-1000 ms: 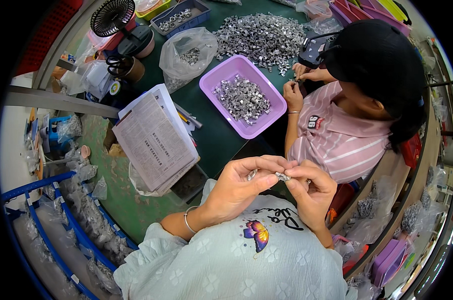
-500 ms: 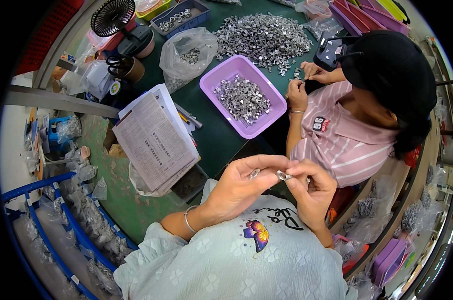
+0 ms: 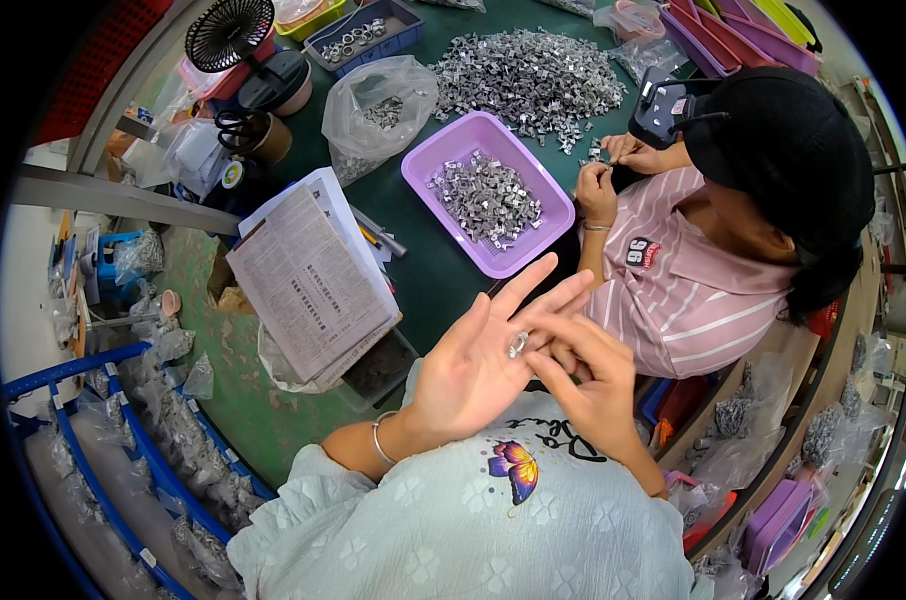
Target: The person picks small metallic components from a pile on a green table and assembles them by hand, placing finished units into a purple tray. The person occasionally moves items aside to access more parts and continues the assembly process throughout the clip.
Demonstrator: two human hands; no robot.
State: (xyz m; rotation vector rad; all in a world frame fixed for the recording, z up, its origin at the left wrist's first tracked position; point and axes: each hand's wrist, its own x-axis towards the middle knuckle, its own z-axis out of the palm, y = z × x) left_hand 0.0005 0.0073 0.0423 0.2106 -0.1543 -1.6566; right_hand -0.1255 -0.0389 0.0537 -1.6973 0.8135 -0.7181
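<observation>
My left hand is palm up, its fingers stretched out and spread. A small shiny metal part, ring-like in outline, lies at the base of its fingers. Over that palm comes my right hand, its thumb and index finger bent around the part and the other fingers curled. Whether a second part is hidden within the right hand cannot be seen. Beyond my hands stands a lilac plastic basket holding many small metal clips.
A loose heap of metal clips covers the far table. A clear plastic bag, a newspaper-topped stack and a black fan are at left. At right sits a co-worker in a striped shirt, handling small parts. Blue racks stand lower left.
My left hand has opened from a pinch into a spread palm. My right hand has shifted left, bringing its fingertips to the metal part there.
</observation>
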